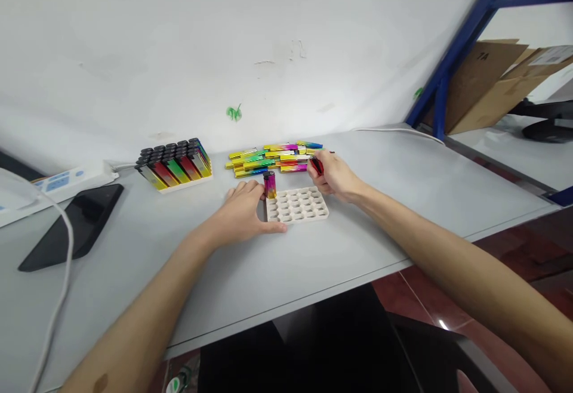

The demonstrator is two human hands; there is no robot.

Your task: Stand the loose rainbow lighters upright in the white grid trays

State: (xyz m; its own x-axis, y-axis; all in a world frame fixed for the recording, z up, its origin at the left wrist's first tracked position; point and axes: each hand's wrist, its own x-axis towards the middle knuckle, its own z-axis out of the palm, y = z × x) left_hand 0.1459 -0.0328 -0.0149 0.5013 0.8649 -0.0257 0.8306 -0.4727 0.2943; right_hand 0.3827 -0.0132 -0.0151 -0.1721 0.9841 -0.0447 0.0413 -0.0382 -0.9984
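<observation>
A white tray (pixel 298 205) with rows of holes lies on the table, and one purple and yellow lighter (pixel 270 185) stands upright in its back left corner. Against the tray's left side rests my left hand (pixel 244 211), thumb stretched along the near edge and fingers apart. My right hand (pixel 333 175) is closed around a red lighter (pixel 317 165) just behind the tray's back right corner. Beyond the tray lies a pile of shiny multicoloured lighters (pixel 255 159). Further left, a second tray (pixel 188 184) holds several upright lighters with black tops (pixel 179 166).
A black phone (pixel 74 226) lies at the left beside a white power strip (pixel 67 184) and a white cable (pixel 67 262). The white wall (pixel 268 41) rises behind the table. Blue metal framing (pixel 441 104) and cardboard boxes (pixel 496 89) stand at the right.
</observation>
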